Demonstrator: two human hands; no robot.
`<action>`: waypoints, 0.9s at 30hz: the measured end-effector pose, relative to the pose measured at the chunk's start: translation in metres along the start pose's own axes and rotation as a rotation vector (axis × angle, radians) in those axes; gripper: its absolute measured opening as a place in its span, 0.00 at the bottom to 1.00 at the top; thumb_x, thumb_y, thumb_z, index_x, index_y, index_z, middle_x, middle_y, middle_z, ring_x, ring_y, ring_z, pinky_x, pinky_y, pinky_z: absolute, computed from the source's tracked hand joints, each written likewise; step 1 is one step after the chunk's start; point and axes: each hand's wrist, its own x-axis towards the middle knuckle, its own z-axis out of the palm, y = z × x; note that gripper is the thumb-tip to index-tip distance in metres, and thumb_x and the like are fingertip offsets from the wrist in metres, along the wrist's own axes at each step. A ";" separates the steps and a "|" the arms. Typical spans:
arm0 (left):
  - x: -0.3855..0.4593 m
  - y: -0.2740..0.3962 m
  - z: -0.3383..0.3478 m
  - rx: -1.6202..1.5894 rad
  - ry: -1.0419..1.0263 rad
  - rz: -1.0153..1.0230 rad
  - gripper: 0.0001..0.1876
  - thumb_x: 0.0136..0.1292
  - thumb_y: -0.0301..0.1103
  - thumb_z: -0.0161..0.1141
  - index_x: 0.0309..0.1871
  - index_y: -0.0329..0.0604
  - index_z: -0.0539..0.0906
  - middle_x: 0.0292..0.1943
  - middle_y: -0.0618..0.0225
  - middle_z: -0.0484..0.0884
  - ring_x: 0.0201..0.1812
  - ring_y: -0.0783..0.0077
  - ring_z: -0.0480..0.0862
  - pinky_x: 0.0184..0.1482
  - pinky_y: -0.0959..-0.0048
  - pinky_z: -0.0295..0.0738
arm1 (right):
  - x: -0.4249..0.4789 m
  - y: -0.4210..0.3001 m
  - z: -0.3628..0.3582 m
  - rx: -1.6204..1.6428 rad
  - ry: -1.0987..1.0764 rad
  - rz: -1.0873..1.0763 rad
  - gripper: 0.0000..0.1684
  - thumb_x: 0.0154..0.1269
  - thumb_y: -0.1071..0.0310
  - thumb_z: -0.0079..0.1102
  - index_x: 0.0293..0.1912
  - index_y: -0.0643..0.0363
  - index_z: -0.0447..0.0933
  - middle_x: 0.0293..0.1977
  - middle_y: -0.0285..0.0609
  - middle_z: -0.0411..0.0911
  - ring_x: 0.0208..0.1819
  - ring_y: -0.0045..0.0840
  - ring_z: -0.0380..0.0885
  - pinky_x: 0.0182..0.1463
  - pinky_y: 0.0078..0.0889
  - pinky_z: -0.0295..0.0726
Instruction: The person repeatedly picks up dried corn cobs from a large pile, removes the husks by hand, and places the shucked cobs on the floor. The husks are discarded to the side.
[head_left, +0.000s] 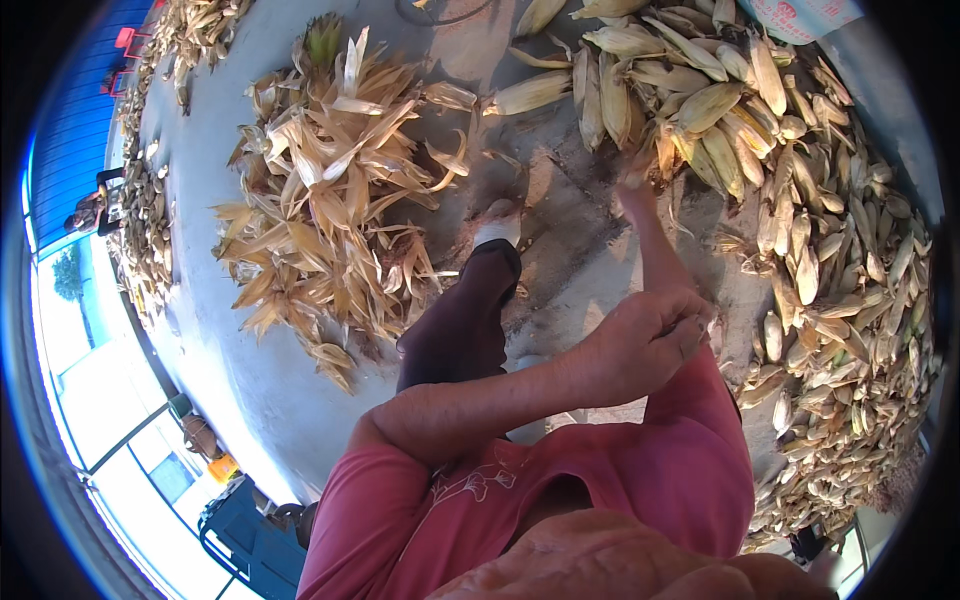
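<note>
My left forearm crosses in front of my pink shirt (480, 480). My left hand (649, 345) is curled up at the lower edge of my right sleeve (686, 394), near the elbow. Whether cloth is pinched in its fingers is not clear. Stretched forward and down, my right hand (635, 184) is blurred beside the near edge of a heap of unhusked corn ears (705, 112). Loose brown husk hangs right by it, and its fingers cannot be made out.
A pile of stripped corn husks (330, 195) lies left of my dark trouser leg (457, 322). More corn ears (847, 360) spread along the right. A printed sack (802, 19) sits at the upper right. Far left are another person (90, 210) and a red stool (127, 39).
</note>
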 end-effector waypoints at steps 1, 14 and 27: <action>-0.001 -0.001 0.001 -0.005 -0.004 0.024 0.12 0.75 0.31 0.47 0.53 0.33 0.75 0.39 0.68 0.79 0.43 0.80 0.77 0.48 0.76 0.74 | -0.020 0.019 0.015 0.046 -0.167 0.059 0.34 0.55 0.49 0.65 0.49 0.70 0.77 0.43 0.57 0.83 0.45 0.41 0.84 0.46 0.41 0.82; -0.008 0.042 -0.017 -0.243 0.378 0.144 0.14 0.75 0.29 0.48 0.54 0.31 0.79 0.46 0.59 0.83 0.47 0.72 0.81 0.51 0.75 0.74 | -0.288 0.020 0.002 0.508 -0.797 0.207 0.19 0.64 0.54 0.65 0.47 0.57 0.77 0.29 0.33 0.77 0.27 0.18 0.76 0.32 0.24 0.76; 0.032 0.005 -0.033 -0.070 0.595 0.457 0.17 0.73 0.30 0.47 0.61 0.33 0.72 0.54 0.60 0.76 0.46 0.69 0.80 0.46 0.73 0.77 | -0.355 -0.114 -0.205 0.173 0.103 -0.660 0.30 0.58 0.62 0.65 0.58 0.62 0.69 0.39 0.50 0.80 0.40 0.32 0.80 0.45 0.35 0.79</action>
